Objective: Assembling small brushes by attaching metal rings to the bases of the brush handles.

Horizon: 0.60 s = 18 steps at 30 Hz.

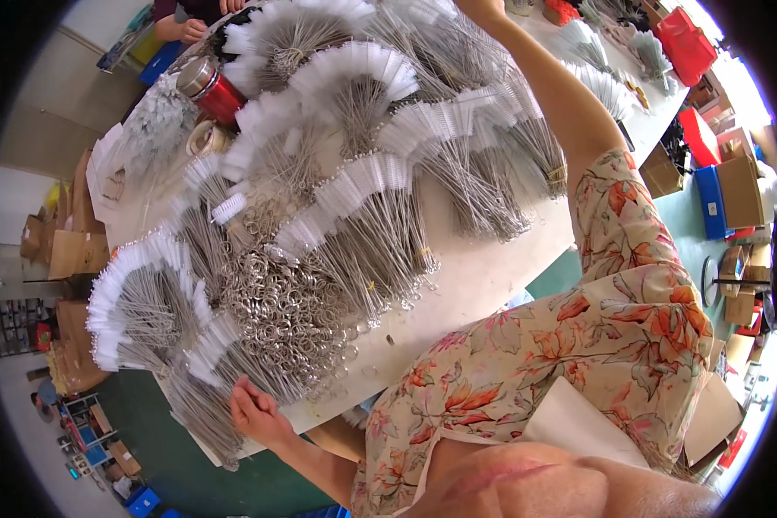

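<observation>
My left hand (pixel 259 416) is at the table's near left edge, fingers curled together beside a bundle of wire-stemmed white-bristle brushes (pixel 220 350). Whatever its fingertips hold, if anything, is too small to make out. Beyond it lies a heap of small shiny metal rings (pixel 276 302). Stretched far across the table, my right arm ends at the top rim, where only part of my right hand (pixel 482 7) shows and its fingers are cut off. Below that arm are more fanned brush bundles (pixel 466 164), some tied at the stems.
A red flask (pixel 211 93) and a tape roll (pixel 207 138) stand at the far left of the white table (pixel 457 302). Another person's hand (pixel 192 31) rests at the far edge. Cardboard boxes (pixel 738 192) and a blue bin (pixel 710 203) are on the floor at right.
</observation>
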Motion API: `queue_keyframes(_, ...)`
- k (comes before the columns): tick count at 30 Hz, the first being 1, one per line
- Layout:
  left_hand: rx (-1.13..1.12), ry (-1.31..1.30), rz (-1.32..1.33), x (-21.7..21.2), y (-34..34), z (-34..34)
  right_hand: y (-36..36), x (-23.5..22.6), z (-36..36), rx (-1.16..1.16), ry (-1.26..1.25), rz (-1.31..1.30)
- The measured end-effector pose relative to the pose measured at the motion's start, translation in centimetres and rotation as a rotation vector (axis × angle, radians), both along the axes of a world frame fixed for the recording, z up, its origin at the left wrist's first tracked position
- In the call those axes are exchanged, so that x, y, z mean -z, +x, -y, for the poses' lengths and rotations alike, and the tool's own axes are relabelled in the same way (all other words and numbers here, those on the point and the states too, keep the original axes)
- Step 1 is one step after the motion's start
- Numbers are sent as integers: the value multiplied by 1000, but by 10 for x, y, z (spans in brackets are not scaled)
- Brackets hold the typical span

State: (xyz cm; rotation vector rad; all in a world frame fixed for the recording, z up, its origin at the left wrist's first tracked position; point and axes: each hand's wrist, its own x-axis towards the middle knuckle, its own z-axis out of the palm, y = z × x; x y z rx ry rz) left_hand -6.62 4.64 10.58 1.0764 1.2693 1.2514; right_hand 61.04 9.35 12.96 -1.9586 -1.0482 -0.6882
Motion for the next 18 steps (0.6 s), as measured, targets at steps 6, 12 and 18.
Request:
queue_keyframes(6,219,145,127,-16,51,0,-134,-92,30,-732,76,-352)
queue_keyframes(12,390,394,-17,-48,141,16,-328,-42,53,-1446,12,-1130)
queue_keyframes(18,207,916,-276,11,142,4,-409,0,100,-1456,146,-945)
